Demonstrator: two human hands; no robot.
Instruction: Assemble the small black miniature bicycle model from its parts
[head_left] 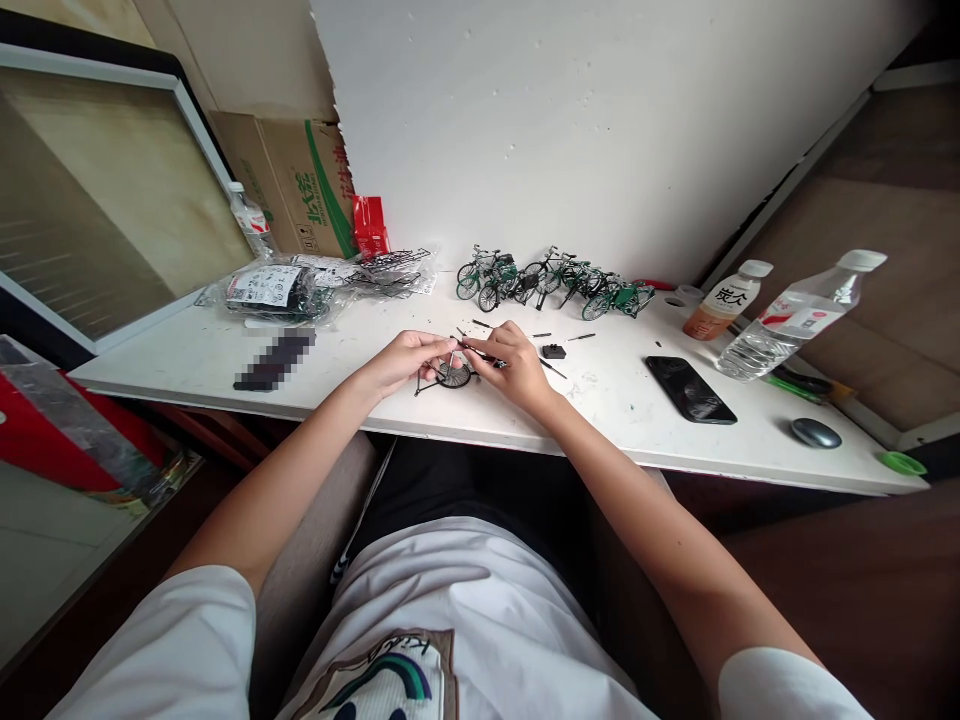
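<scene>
A small dark model bicycle with a thin spoked wheel is between my hands, near the front edge of the white table. My left hand pinches its upper part from the left side. From the right, my right hand has its fingers closed on the same model, close to my left fingertips. A thin dark tool sticks out to the right from beneath my right hand. The small parts between the fingertips are too tiny to make out. Beyond my hands lie a black block and several thin dark pieces.
Several green and black model bicycles stand along the wall. Plastic bags of parts lie at the back left, near a cardboard box. On the right are a phone, two bottles and a dark oval object.
</scene>
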